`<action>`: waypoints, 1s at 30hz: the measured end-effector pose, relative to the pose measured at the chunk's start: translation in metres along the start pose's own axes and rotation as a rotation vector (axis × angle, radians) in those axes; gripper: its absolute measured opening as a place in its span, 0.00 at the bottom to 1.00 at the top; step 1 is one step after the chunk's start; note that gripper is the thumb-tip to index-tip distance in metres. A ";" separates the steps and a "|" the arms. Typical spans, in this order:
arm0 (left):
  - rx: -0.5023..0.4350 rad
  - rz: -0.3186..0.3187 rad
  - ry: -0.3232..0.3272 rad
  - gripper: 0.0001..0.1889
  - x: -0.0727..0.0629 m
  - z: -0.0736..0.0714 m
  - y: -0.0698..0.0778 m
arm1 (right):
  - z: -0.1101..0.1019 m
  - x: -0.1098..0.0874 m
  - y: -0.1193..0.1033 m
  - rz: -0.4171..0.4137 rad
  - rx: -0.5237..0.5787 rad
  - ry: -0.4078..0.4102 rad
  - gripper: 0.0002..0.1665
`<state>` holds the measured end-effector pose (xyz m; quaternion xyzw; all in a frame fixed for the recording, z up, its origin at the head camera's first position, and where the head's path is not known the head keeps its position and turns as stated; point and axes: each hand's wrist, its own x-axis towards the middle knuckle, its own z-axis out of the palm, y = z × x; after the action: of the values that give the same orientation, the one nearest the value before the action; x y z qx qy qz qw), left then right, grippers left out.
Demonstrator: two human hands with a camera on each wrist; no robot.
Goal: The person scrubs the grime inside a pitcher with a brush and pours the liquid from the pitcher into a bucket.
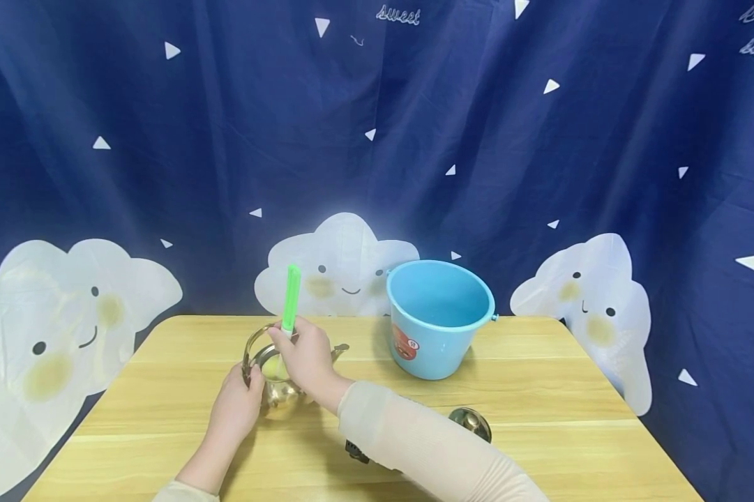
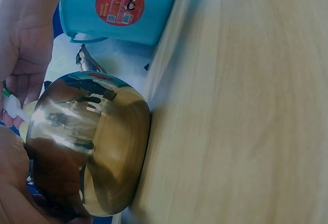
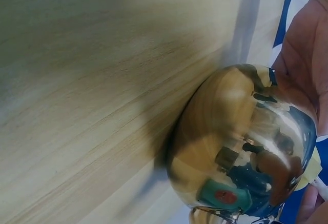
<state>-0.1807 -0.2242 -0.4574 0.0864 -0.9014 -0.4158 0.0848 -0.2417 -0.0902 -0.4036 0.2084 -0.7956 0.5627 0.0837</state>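
Observation:
A shiny gold teapot (image 1: 282, 396) with an arched handle and a spout sits on the table, its mouth uncovered. My left hand (image 1: 237, 401) holds it at the near left side, where the handle meets the body. In my right hand (image 1: 310, 355), above the mouth, is a sponge brush with a bright green handle (image 1: 291, 296) pointing up. Its pale yellow sponge head (image 1: 275, 368) is at the teapot's opening, partly inside. The polished side of the teapot (image 2: 92, 147) fills much of the left wrist view, and the right wrist view shows its body (image 3: 241, 142) too.
A light blue bucket (image 1: 439, 348) with a red sticker stands at the back, right of the teapot. The round metal lid (image 1: 472, 424) lies on the wooden table (image 1: 559, 397), partly behind the right sleeve (image 1: 433, 439). A dark blue curtain (image 1: 377, 139) hangs behind the table.

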 end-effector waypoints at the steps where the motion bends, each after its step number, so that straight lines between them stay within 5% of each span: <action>1: -0.001 0.001 -0.001 0.35 0.000 0.000 0.000 | 0.000 0.000 0.000 0.001 0.003 0.001 0.08; 30: -0.015 0.016 0.003 0.34 0.001 0.000 -0.002 | 0.002 -0.001 0.000 -0.008 0.089 0.050 0.07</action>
<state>-0.1811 -0.2256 -0.4584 0.0791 -0.8988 -0.4216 0.0901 -0.2402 -0.0918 -0.4048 0.2007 -0.7666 0.6022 0.0964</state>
